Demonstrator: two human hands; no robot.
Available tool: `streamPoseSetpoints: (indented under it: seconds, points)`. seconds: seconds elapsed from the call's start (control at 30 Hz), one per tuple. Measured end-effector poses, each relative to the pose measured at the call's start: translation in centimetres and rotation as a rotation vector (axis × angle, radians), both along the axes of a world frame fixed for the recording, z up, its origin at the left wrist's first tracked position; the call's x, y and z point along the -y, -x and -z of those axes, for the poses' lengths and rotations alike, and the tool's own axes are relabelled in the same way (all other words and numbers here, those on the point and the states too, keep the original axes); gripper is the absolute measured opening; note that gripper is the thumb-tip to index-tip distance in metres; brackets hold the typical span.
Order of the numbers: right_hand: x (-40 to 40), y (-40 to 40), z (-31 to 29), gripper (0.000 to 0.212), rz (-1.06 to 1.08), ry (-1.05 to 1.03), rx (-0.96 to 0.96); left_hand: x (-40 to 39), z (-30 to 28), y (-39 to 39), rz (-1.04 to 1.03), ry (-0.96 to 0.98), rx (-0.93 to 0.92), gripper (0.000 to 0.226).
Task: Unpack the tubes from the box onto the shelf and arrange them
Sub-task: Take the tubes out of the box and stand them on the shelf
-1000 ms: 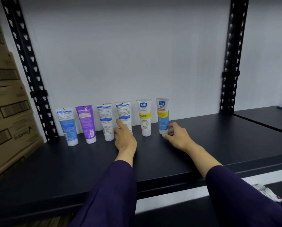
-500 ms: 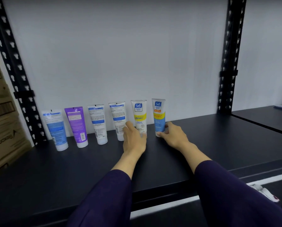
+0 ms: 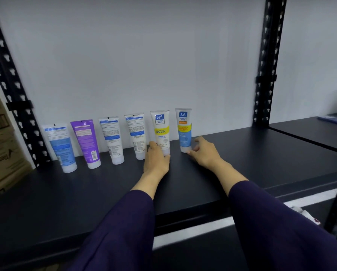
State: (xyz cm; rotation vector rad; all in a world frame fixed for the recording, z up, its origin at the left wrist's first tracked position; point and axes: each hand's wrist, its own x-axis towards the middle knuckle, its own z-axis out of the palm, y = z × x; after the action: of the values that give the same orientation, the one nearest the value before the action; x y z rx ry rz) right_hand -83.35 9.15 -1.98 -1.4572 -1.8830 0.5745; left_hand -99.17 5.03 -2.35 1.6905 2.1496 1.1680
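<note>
**Head view: six tubes stand in a row, two under the hands**

Head view shows the main risk at the row's right end; the tubes stand cap-down and lean back against the wall (image 3: 144,55), so a sideways nudge at the base could, I judge, tip one into its neighbour and set off the rest; the gaps between them are small. The left hand (image 3: 156,160) holds the yellow tube (image 3: 161,132) low down, thumb on one side and fingers curled round the cap end; a pull forward would lift its top off the wall and leave it to fall. The right hand (image 3: 202,153) pinches the base of the blue-orange tube (image 3: 184,130), thumb at the cap, the other fingers curled loosely round its 3 o'clock side; a twist there could skid the cap on the smooth shelf (image 3: 261,153).

The tubes sit at the shelf's 12 o'clock edge, left of centre; from 9 o'clock come a pale blue tube (image 3: 61,147), a purple tube (image 3: 86,142), then two white tubes (image 3: 112,139) with their printed backs outward; only the two held ones face label-forward, so the facing is mixed. Cartons (image 3: 3,149) stand at 9 o'clock beyond the upright (image 3: 17,94); whether the task's box is among them I cannot tell.
</note>
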Motion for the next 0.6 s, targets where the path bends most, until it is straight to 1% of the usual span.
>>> streamPoseSetpoints:
  seconds: [0.1,0.17,0.23,0.3,0.4,0.47,0.6]
  points:
    - [2.7,-0.9,0.0,0.058,-0.023,-0.014,-0.038,2.2,-0.3,-0.9,0.009,0.053,0.003,0.053]
    - [5.1,-1.6,0.0,0.054,-0.051,-0.031,-0.015,4.2,-0.4,-1.7,0.036,0.070,-0.021,0.050]
    - [7.9,-2.6,0.0,0.051,-0.071,-0.056,-0.006,6.5,-0.5,-2.7,0.087,0.055,-0.055,0.042]
    - [11.1,-4.1,0.3,0.046,-0.062,-0.125,-0.039,9.0,-0.7,-4.1,0.153,-0.002,-0.072,0.030]
    - [15.7,-7.7,1.4,0.035,0.054,-0.290,-0.096,12.4,-1.2,-7.5,0.243,-0.142,-0.092,0.021]
    - [18.3,-10.8,2.4,0.031,0.158,-0.359,-0.088,14.2,-1.2,-10.6,0.311,-0.207,-0.119,0.018]
    - [23.0,-18.2,4.5,0.033,0.343,-0.363,0.005,17.0,0.7,-18.3,0.499,-0.223,-0.164,0.021]
